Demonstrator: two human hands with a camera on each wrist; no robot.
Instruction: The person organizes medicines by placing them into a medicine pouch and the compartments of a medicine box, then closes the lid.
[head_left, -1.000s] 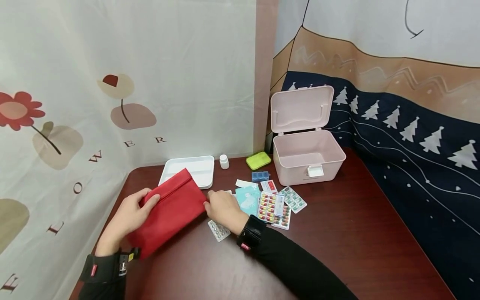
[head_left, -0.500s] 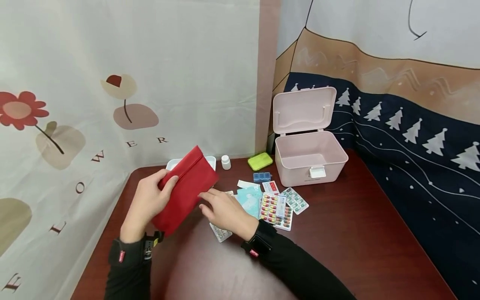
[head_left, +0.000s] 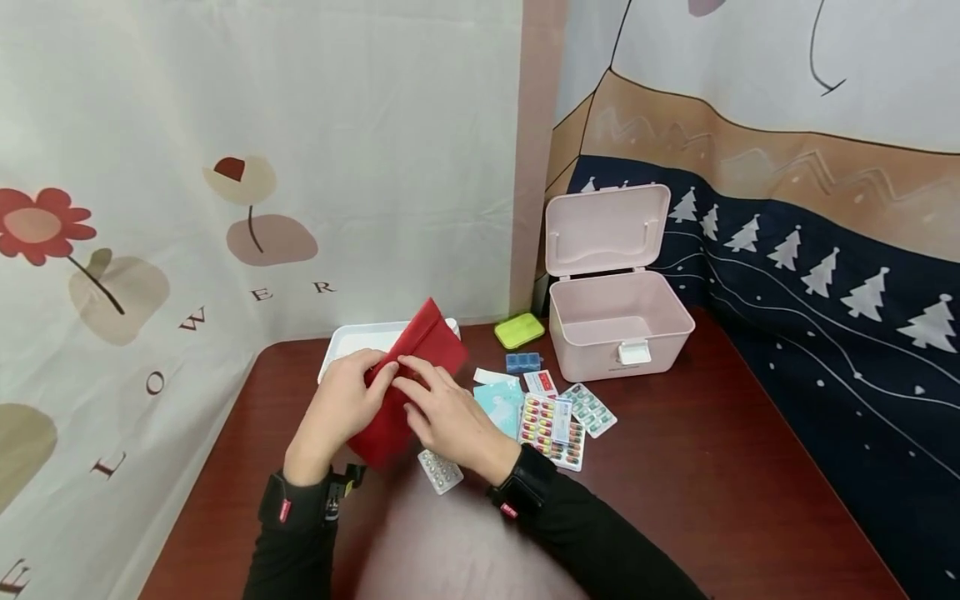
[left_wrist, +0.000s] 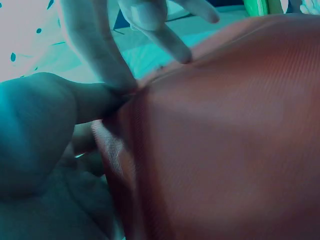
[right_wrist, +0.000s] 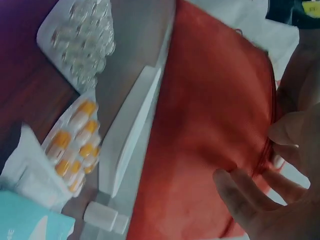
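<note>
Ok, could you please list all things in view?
Table: one, brown, underneath
Pouch: one, red, centre left
Tray: one, white, behind the pouch
Bottle: one, white, past the pouch's edge
Box: one, pink, open, back right
Flat case: one, green, left of box
Small case: one, blue, left of box
Pill packs: at least five, mixed colours, on table
Packets: at least two, light blue and white, near pill packs
Card: one, red and white, near small case
Strip: one, white, behind a packet
Wall cloths: two, patterned, behind table
Left hand: one, bare, pinching the pouch
Right hand: one, bare, at the pouch
Sleeves: two, black, left and right
Wrist bands: two, black, over sleeves
</note>
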